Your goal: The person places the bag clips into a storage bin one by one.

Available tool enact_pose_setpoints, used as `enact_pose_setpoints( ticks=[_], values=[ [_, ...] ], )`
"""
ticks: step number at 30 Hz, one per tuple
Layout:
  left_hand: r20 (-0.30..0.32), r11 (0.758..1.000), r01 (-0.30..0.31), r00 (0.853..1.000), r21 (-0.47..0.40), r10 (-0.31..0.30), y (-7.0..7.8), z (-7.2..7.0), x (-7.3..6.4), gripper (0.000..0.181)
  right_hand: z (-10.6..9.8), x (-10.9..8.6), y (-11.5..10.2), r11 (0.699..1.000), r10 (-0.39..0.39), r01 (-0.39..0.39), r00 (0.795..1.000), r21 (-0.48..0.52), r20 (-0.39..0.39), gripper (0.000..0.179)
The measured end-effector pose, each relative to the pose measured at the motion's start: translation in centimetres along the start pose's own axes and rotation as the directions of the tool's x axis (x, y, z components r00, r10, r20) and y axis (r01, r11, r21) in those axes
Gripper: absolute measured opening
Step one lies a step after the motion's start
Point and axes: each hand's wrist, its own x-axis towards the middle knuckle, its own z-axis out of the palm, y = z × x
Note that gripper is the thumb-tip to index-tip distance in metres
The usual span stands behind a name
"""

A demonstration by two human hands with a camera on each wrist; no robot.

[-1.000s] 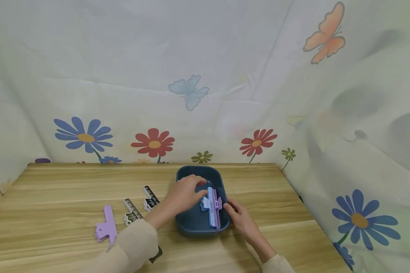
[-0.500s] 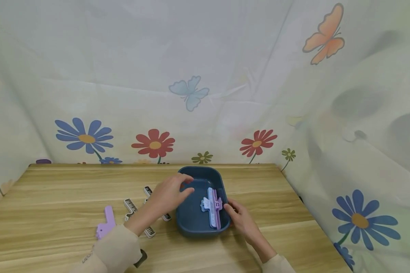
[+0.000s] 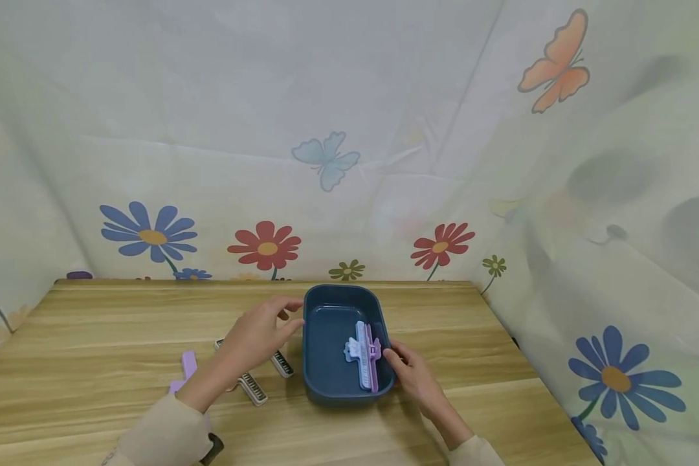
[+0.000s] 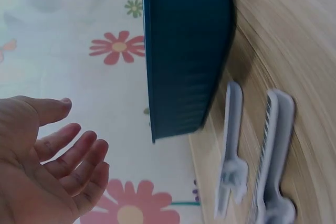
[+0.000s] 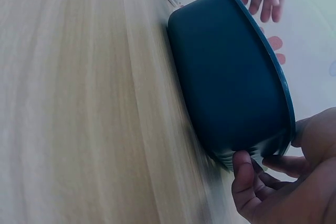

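A dark blue plastic bin (image 3: 331, 346) stands on the table, holding a light blue clip (image 3: 362, 366) and a purple clip (image 3: 373, 372) side by side near its right wall. My right hand (image 3: 421, 383) holds the bin's right side, thumb at the rim and fingers against the outer wall. Beside the left rim, my left hand (image 3: 255, 338) hovers with nothing in it, fingers loosely bent. Beneath it lie black-and-white clips with a piano-key print, one (image 3: 252, 389) partly covered by the forearm and another (image 3: 282, 364) nearer the bin. Another purple clip (image 3: 189, 365) is mostly hidden behind the left arm.
The wood-grain table (image 3: 472, 336) extends on both sides of the bin. A pale cloth (image 3: 373, 213) printed with flowers and butterflies hangs behind the table and along its sides. A dark band (image 3: 212, 448) shows at the left wrist.
My left hand has moved left out of the bin, empty, to just beyond its left rim. Its arm now covers more of the table's clips. The right hand and bin have stayed put.
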Motion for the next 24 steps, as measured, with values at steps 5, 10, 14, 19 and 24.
enact_pose_setpoints(
  ticks=[5,10,14,19,24],
  values=[
    [-0.016,1.000,-0.013,1.000,-0.003,0.013,-1.4,-1.6,-1.0,0.039,0.2,0.1,0.1,1.000,0.011,-0.011,1.000,-0.013,-0.009,0.040],
    [-0.047,1.000,-0.015,0.999,-0.010,0.014,-2.4,-2.8,-1.7,0.039,0.3,0.2,0.3,1.000,0.009,-0.009,1.000,-0.020,-0.028,0.039],
    [-0.072,1.000,-0.009,0.997,-0.012,0.009,-3.3,-3.7,-2.4,0.039,0.2,0.2,0.3,1.000,0.009,-0.009,1.000,-0.007,-0.029,0.039],
    [-0.094,1.000,0.010,0.996,-0.009,-0.011,-4.6,-4.8,-3.3,0.037,0.1,0.0,0.0,1.000,0.013,-0.013,1.000,-0.011,-0.018,0.041],
    [-0.114,1.000,0.031,0.993,-0.003,-0.031,-5.9,-5.8,-4.4,0.037,0.0,-0.1,0.0,0.999,0.016,-0.016,1.000,-0.043,-0.010,0.043]
  ],
)
